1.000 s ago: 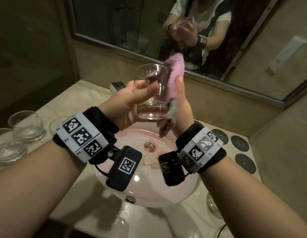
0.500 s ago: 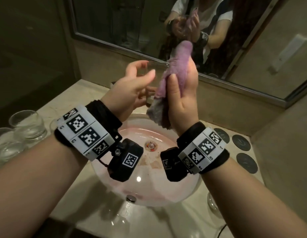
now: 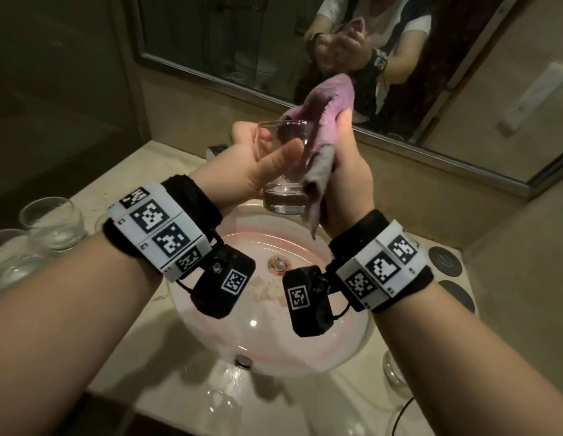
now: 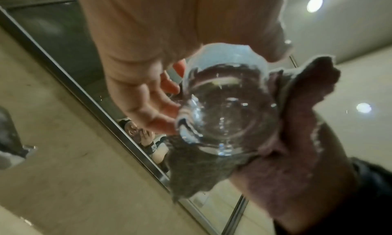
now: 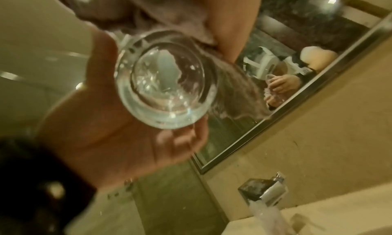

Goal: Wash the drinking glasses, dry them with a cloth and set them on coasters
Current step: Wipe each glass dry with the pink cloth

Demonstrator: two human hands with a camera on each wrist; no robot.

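now: glass [image 3: 283, 171], clear, thick heavy base, thin flared rim; upright and raised above the sink basin [image 3: 305, 350], gripped round its wall by the left hand [image 3: 242, 171], thumb across the near side. half a second earlier this hand was spread with no glass visible in it; the glass is back in plain sight, so drying looks under way, not finished.
cloth [image 3: 321, 121], pink-purple, napped and soft, greyer at its hanging corner; draped over the far rim of the glass and pressed to its right side by the right hand [image 3: 346, 174], fingers curled round the fabric.
sink basin, glossy round bowl with a pinkish tint, metal drain at centre.
other glasses [image 3: 50, 225], clear, left of the sink basin on the pale stone counter [image 3: 167, 165].
coasters [image 3: 445, 261], dark flat discs, right of the sink basin, bare; no glass set on them yet.
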